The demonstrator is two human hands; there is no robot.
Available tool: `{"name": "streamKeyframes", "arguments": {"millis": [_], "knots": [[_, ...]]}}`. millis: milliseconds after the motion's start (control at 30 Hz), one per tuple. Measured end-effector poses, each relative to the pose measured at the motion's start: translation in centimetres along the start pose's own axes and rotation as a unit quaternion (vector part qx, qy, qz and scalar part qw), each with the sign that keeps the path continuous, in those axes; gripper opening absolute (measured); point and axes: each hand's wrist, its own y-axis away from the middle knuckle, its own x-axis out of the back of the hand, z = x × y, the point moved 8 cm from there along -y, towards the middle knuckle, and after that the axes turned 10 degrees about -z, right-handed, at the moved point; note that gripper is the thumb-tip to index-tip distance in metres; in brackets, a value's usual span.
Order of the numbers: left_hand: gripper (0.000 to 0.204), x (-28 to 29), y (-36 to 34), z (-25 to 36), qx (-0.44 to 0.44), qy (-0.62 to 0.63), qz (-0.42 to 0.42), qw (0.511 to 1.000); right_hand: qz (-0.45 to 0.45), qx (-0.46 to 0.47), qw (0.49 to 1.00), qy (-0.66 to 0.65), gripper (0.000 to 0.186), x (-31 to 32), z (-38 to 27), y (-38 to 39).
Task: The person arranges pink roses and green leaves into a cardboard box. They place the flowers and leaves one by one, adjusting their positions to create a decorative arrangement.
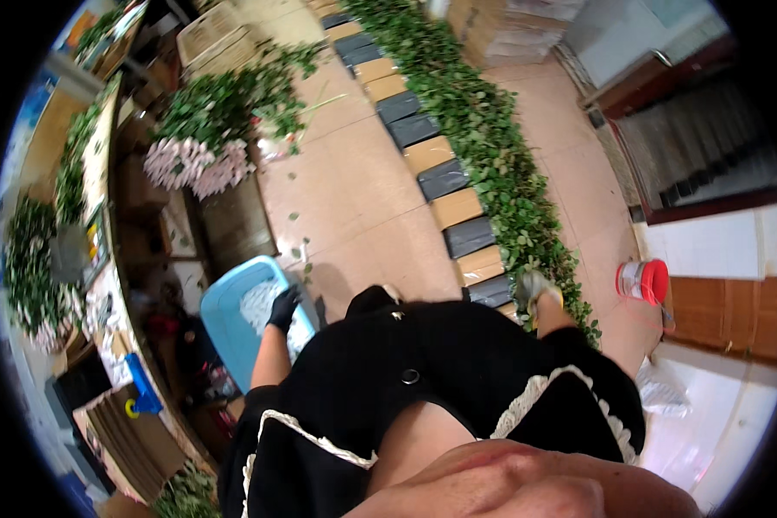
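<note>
My left hand (283,308), in a black glove, is over a light-blue plastic tub (224,304), near its right side. White crumpled pieces (257,304) lie inside the tub, right beside the glove. Its fingers are too dark and small to make out. On the right, my right hand (536,287) wears a pale grey glove with some yellow on it. It is at the near part of a long row of leafy green stems (483,129), beside the wrapped bundle ends (489,291). The fingers of this hand do not show clearly.
Brown and black wrapped bundles (446,181) line the stems on the tiled floor. Pale pink flowers (200,164) with leaves rest on a low stand to the left. A cluttered workbench (112,216) runs along the left. A red bucket (643,281) stands right.
</note>
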Motion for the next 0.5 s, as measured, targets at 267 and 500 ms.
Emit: {"name": "streamKeyframes", "arguments": {"millis": [267,500], "knots": [[0.044,7.6,7.6,-2.9,-0.003,-0.085,0.111,0.990,0.067,0.132,0.485,-0.862,0.024,37.2,17.3,-4.8],[0.047,19.1,13.7,-17.3,0.298,-0.154,0.194,0.922,0.086,0.155,0.946,-0.272,0.033,66.5,15.8,-6.5]]}}
